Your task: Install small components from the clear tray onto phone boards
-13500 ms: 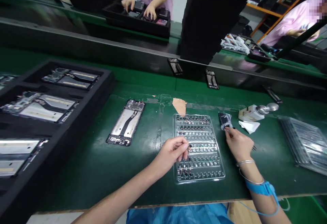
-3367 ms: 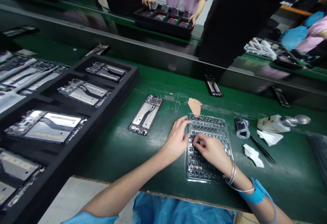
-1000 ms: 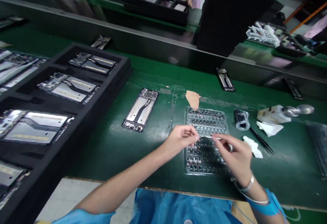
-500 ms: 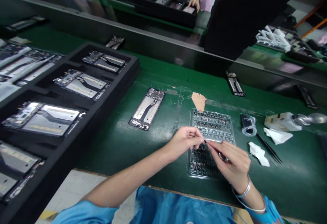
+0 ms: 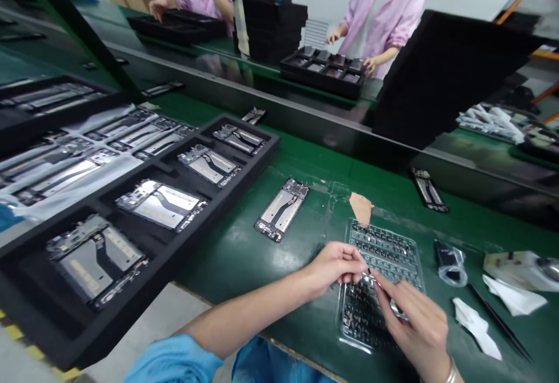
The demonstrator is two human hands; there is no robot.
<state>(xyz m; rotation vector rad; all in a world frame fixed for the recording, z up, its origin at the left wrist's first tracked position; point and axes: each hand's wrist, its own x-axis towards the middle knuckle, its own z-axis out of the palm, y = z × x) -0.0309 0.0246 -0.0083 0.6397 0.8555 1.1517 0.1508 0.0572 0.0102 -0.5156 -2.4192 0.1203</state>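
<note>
My left hand is closed in a pinch on a tiny black part above the clear plastic tray. My right hand meets it there, its fingers closed round a thin silvery tool, perhaps tweezers, mostly hidden by the fingers. Beneath both hands lies the clear tray, with rows of small dark components in its pockets. Left of the hands, an opened phone body lies on the green table, its inner side up.
A black foam tray with several opened phones stands at left. Black tweezers, white wipes, a small bag and a bottle lie at right. Another phone lies beyond. Co-workers stand across the bench.
The view has swung left and up, so the scene sits lower and further right, and more trays and co-workers show. Both hands stay together at the small black part.
</note>
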